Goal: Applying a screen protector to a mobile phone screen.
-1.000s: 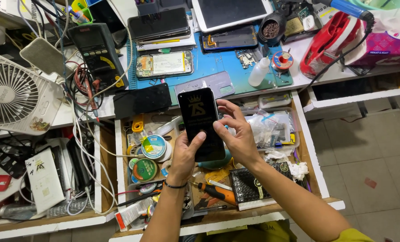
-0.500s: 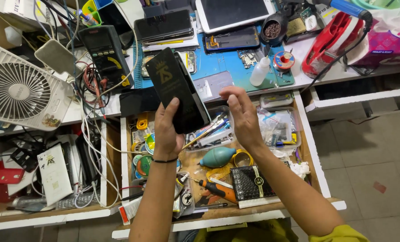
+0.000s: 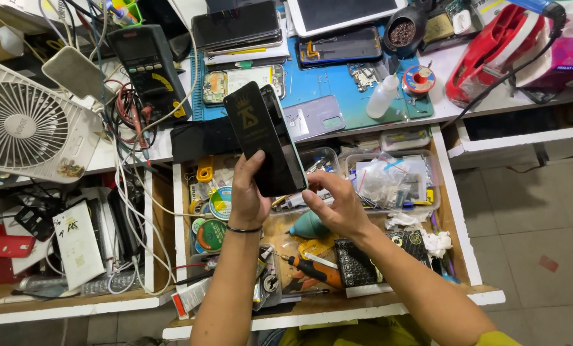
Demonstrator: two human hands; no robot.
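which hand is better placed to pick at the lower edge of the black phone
Right. The right hand has its fingers at the lower right edge of the black rectangular phone, seemingly free, while the left hand is wrapped around the phone, holding it up.

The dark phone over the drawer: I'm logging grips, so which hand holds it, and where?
The left hand grips the dark phone by its lower end, tilted. The right hand has its fingertips at the lower right corner; whether it grips cannot be told.
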